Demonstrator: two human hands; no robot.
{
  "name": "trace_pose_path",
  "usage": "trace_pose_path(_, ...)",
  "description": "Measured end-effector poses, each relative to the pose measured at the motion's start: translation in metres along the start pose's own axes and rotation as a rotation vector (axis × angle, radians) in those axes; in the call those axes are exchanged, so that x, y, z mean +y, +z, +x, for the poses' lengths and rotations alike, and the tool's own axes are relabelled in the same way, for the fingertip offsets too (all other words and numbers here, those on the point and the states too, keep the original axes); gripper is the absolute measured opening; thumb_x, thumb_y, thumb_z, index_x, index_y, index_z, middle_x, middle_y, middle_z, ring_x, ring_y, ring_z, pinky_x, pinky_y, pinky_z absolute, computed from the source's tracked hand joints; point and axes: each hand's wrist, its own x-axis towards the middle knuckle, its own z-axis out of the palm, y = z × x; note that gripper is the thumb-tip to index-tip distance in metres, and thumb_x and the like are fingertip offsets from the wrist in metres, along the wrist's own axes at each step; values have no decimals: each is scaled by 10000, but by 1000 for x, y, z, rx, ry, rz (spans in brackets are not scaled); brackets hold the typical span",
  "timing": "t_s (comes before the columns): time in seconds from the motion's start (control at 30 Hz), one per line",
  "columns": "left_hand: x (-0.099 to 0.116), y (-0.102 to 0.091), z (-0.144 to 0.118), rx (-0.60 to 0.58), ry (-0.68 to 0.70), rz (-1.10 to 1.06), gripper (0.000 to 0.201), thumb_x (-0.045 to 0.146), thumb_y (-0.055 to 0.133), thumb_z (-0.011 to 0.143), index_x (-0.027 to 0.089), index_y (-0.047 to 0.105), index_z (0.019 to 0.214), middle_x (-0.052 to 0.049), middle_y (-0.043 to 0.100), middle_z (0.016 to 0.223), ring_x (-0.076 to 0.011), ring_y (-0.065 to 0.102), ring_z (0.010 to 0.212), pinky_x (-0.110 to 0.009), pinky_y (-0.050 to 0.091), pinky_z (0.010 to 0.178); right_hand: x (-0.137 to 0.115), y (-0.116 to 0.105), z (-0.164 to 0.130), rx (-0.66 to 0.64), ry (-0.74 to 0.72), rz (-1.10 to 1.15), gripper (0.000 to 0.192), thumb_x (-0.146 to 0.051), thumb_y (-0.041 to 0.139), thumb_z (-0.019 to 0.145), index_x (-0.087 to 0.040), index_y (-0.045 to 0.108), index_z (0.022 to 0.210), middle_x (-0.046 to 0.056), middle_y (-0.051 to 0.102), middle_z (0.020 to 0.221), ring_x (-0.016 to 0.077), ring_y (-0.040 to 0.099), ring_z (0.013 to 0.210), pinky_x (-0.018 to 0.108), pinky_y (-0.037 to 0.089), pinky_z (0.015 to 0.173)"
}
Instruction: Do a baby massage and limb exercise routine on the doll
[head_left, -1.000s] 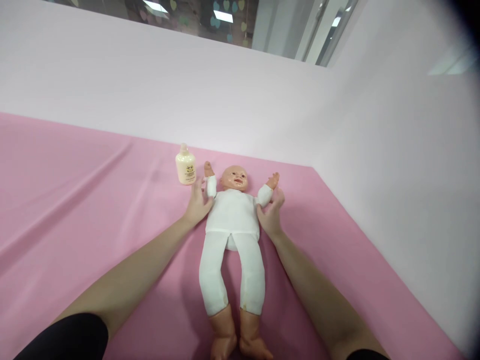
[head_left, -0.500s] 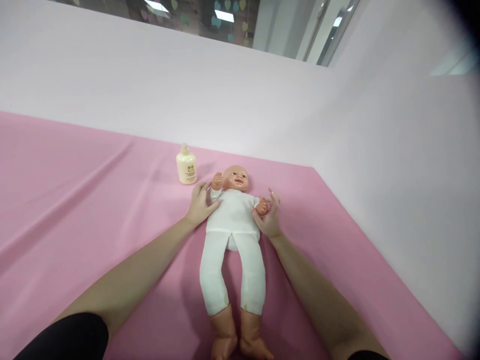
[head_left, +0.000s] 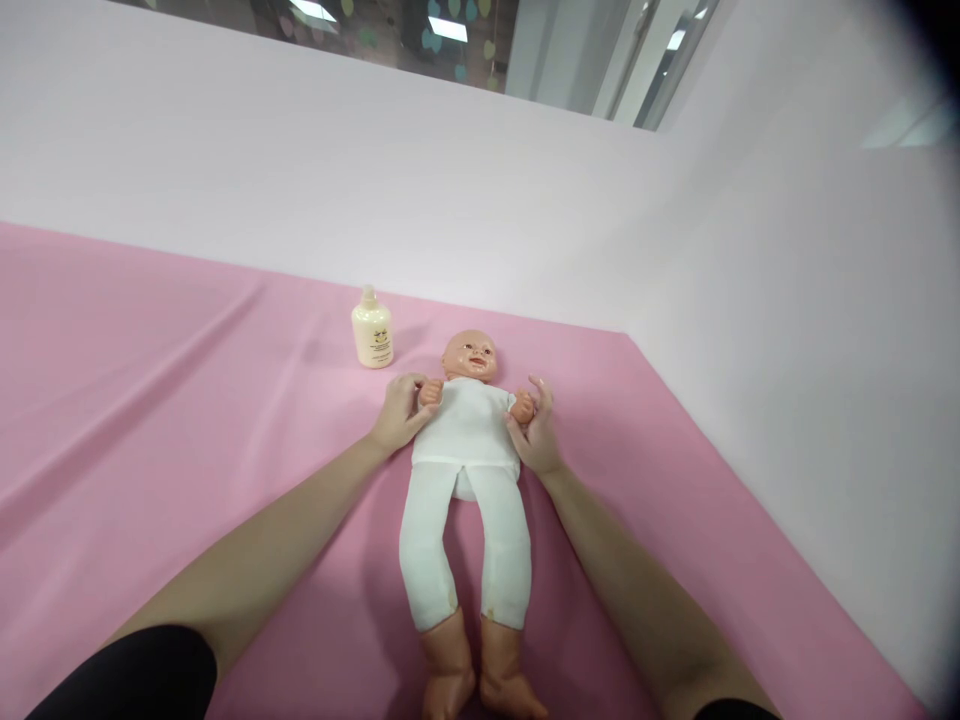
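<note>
A baby doll [head_left: 466, 425] in a white cloth body lies face up, its bare plastic feet towards me. My left hand [head_left: 400, 412] curls around the doll's arm on the left, thumb below the small plastic fist [head_left: 430, 391] and fingers behind it. On the other side, my right hand [head_left: 538, 430] takes the other arm between thumb and fingers, just beside its plastic fist [head_left: 523, 407]. One finger of that hand points up, away from the doll. Parts of both doll arms are hidden by my hands.
A cream-coloured bottle [head_left: 373, 332] with dark print stands upright to the left of the doll's head. The pink cover [head_left: 187, 400] under everything has creases on the left. White walls [head_left: 337, 160] rise behind and on the right, with a window [head_left: 450, 45] above.
The doll's fist on the left has come down towards its chest, with my left hand around that arm. The fist on the right has shifted slightly inward and up.
</note>
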Motion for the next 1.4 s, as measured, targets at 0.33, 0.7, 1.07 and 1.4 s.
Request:
trace_pose_path(0.33, -20, 17, 0, -44, -204, 153, 677, 325, 375, 904, 163, 105, 1503, -196, 281, 1500, -352, 283, 1373, -590, 273, 1069, 25, 7, 2, -117, 172, -145, 609, -303, 253, 960, -221, 3, 1509, 120, 100, 1574, 257, 63, 1473, 574, 206, 1156)
trace_pose_path(0.7, -12, 9, 3, -208, -391, 267, 625, 393, 367, 903, 183, 267, 1483, -174, 552, 1295, -351, 490, 1204, -552, 338, 1010, 36, 9, 1, -128, 344, -129, 588, -287, 334, 903, -139, 267, 1468, 166, 363, 1471, 286, 345, 1368, 552, 318, 1105)
trace_pose_path(1.07, -16, 7, 4, -220, -423, 301, 592, 425, 401, 888, 187, 387, 1430, -158, 587, 1257, -360, 501, 1188, -526, 335, 1006, 35, 2, 0, -91, 366, -13, 551, -307, 402, 886, -228, 338, 1428, 94, 500, 1394, 260, 492, 1266, 506, 388, 1065)
trace_pose_path(1.4, -1, 7, 0, 122, 28, 112, 907, 477, 683, 707, 153, 212, 1412, -171, 500, 1253, -322, 479, 1180, -523, 320, 1025, 6, 1, 1, 207, -27, -42, 672, -280, 618, 797, -220, 277, 1372, 141, 491, 1274, 255, 512, 1185, 499, 411, 1041)
